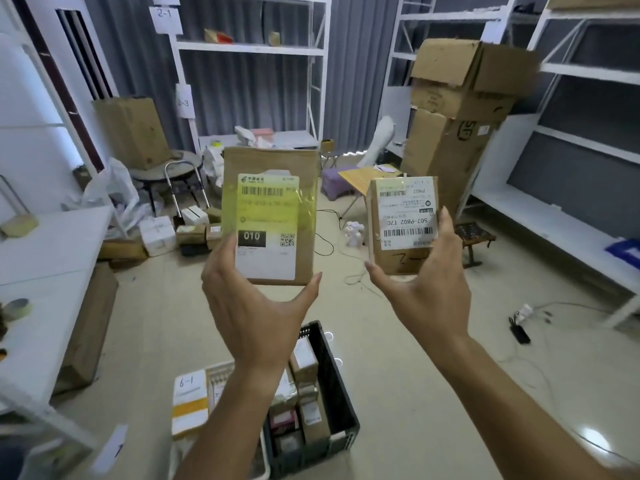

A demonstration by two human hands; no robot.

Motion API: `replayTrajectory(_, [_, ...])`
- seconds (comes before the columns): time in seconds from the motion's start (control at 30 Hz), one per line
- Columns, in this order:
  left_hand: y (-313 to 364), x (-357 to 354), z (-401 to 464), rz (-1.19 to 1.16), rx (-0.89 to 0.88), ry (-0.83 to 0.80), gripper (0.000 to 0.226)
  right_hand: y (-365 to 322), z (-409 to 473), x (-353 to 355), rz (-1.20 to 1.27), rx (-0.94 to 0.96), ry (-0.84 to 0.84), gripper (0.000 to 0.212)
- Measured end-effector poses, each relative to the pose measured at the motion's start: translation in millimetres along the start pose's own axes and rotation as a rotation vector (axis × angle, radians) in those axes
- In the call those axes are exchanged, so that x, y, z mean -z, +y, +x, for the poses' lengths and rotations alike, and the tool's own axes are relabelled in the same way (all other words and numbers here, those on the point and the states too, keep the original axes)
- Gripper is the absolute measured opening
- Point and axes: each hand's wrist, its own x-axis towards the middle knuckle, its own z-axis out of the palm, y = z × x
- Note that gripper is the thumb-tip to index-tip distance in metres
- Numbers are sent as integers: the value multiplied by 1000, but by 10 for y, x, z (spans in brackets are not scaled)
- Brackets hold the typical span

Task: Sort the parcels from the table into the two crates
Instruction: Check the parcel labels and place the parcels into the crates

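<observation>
L hand pinches the bottom edge of a flat kraft-paper parcel, thumb on the front by the black "010" block, fingers curled up behind & round the lower R corner. Parcel is held upright, rectangular, slightly creased at top; white label w/ barcode + QR code, a glossy yellow see-through film stuck across the upper half of the label.

R hand grips a smaller cardboard box, fingers up its R side, thumb tip at the lower L corner. Box is squat, wrapped in shiny clear tape, white label upside down reading "507-P802", handwritten marks on the bare brown face below. Both parcels are up in the air in front of the person, side by side but apart, above the floor & crates.

Below, btwn the forearms: a black plastic crate w/ slotted wall, packed w/ small brown & white boxes. Just L of it a white crate, mostly hidden by the L arm, w/ a white-and-yellow parcel marked "6-1" at its edge.

White table at L edge, smooth top, w/ a roll of tape. Tall dented cardboard cartons stand at back R; white metal shelving against grey corrugated wall. Glossy beige tile floor w/ loose cables.
</observation>
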Motion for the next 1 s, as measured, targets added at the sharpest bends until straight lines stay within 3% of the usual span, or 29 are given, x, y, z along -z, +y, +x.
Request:
replayTrajectory(0.53, [-1143, -1072, -1315, 304, 362, -303, 120, 1908, -460, -1309, 55, -187, -550, 125])
replayTrajectory(0.9, [-2898, -1796, -2657, 355, 642, -553, 122, 3255, -1397, -2803, 6, -292, -794, 121])
replayTrajectory(1.0, [-3517, -1888, -2966, 335, 647, -681, 127, 3600, -1763, -3217, -21, -314, -824, 121])
